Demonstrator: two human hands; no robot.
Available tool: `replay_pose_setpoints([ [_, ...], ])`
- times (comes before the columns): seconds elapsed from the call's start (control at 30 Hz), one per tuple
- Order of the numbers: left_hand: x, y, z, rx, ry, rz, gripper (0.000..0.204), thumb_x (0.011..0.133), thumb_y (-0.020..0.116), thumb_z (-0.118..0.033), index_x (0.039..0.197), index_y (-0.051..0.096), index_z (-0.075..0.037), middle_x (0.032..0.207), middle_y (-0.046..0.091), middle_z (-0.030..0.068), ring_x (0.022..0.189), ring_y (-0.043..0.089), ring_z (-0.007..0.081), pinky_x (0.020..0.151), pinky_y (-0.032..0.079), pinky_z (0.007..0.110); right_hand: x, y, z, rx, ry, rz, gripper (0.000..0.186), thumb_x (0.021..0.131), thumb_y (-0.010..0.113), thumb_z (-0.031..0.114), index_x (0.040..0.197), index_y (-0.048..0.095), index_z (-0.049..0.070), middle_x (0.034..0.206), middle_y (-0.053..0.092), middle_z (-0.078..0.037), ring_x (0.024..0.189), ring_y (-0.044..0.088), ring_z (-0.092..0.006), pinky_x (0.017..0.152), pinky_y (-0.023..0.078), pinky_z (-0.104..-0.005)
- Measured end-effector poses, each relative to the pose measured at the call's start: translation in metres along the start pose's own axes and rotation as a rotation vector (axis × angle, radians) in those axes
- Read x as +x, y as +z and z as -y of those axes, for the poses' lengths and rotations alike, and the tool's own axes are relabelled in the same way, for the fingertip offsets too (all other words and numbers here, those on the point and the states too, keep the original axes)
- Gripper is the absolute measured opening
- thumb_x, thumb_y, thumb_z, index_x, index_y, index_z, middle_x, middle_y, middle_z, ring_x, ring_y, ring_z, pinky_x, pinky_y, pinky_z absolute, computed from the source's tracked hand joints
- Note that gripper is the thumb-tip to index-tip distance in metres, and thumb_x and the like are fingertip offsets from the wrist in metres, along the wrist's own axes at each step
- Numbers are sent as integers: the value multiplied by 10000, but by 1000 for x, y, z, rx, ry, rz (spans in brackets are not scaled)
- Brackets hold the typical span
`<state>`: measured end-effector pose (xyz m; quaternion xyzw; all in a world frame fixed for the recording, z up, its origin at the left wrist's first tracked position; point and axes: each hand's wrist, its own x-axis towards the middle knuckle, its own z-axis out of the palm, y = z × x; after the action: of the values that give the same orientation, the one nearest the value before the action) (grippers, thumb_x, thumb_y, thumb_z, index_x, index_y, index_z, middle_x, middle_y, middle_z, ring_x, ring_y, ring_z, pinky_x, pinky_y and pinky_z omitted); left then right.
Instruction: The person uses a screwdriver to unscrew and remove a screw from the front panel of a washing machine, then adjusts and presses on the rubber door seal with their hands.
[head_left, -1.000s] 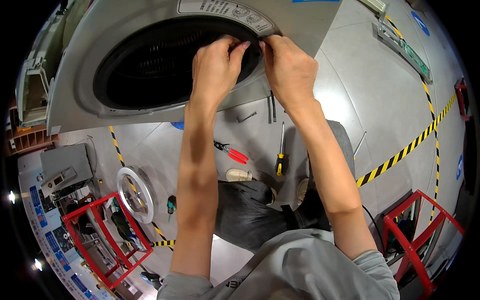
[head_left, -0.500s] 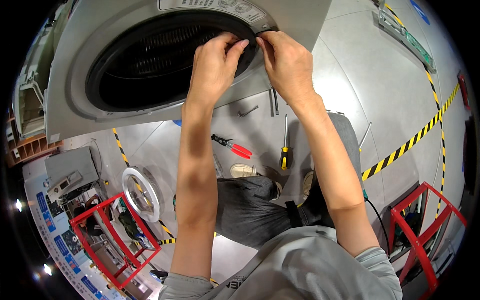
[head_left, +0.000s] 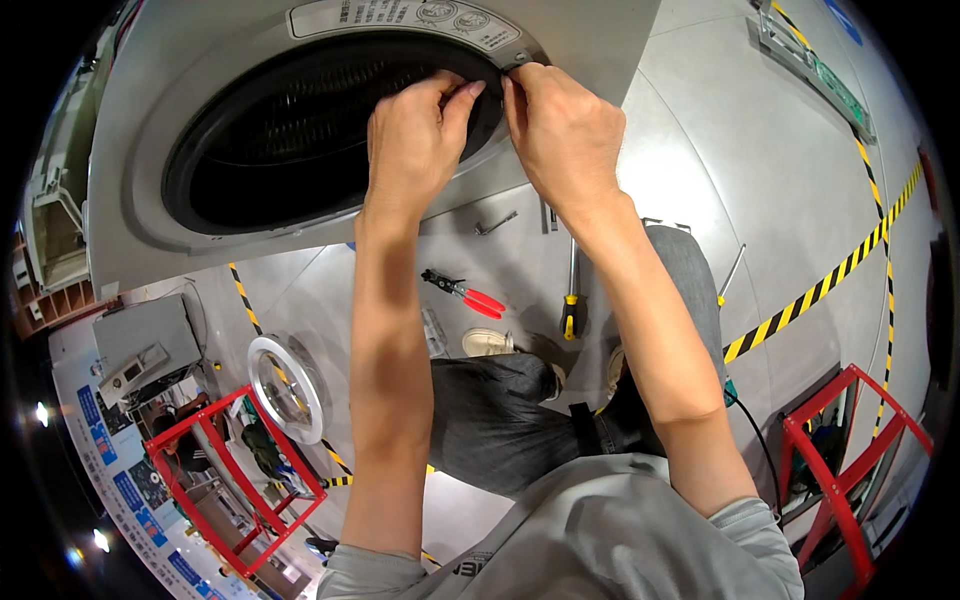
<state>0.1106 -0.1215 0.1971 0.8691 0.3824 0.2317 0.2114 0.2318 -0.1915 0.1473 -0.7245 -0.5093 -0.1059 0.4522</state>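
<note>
The grey front panel of a front-loading washing machine stands before me, its round opening ringed by a black rubber door gasket. Both my hands are at the right side of that ring. My left hand reaches over the opening, thumb and forefinger pinching the gasket's inner lip. Just to its right, my right hand has its fingers closed on the gasket's outer edge, where it meets the panel. The fingertips partly hide the rubber between them. Inside the opening, the drum is dark.
On the floor lie red-handled pliers, a yellow-and-black screwdriver, a small metal tool and another screwdriver. A round door ring lies left. Red frames and striped tape flank me.
Both hands have shifted slightly left and stay at the gasket's right side. The washing machine sits a little lower and further left in view.
</note>
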Motion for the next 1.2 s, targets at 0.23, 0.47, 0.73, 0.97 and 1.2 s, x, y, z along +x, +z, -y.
replay_pose_setpoints([
  [0.23,-3,10,10,-23,2,-52,275,924,613,-255,911,689,9,679,631,188,639,613,383,611,486,407,-25,3,-2,130,147,22,148,894,632,190,830,662,59,750,667,-94,654,660,-303,550,506,-397],
  [0.47,-6,12,11,-98,-1,30,236,920,630,-181,950,671,49,765,675,197,657,658,311,624,498,354,-27,15,-14,299,136,4,121,895,621,166,881,682,63,823,683,-89,735,661,-306,598,517,-402],
  [0.73,-6,16,17,-132,-26,71,223,914,640,-174,933,676,45,718,648,200,584,599,294,583,472,340,-16,11,-24,218,-27,70,100,882,645,155,879,679,61,801,667,-92,719,649,-297,613,513,-375],
  [0.97,-4,19,6,140,-20,79,249,913,665,-196,928,690,51,754,702,152,607,621,151,581,469,276,-20,17,-13,114,123,1,112,876,650,172,847,673,66,732,653,-88,660,639,-299,569,505,-383],
  [1.2,-8,28,26,25,-13,-25,252,922,665,-210,954,697,38,768,709,132,619,607,120,579,464,260,-28,19,-14,162,102,39,146,886,632,182,820,641,53,760,661,-104,665,653,-321,559,514,-413],
])
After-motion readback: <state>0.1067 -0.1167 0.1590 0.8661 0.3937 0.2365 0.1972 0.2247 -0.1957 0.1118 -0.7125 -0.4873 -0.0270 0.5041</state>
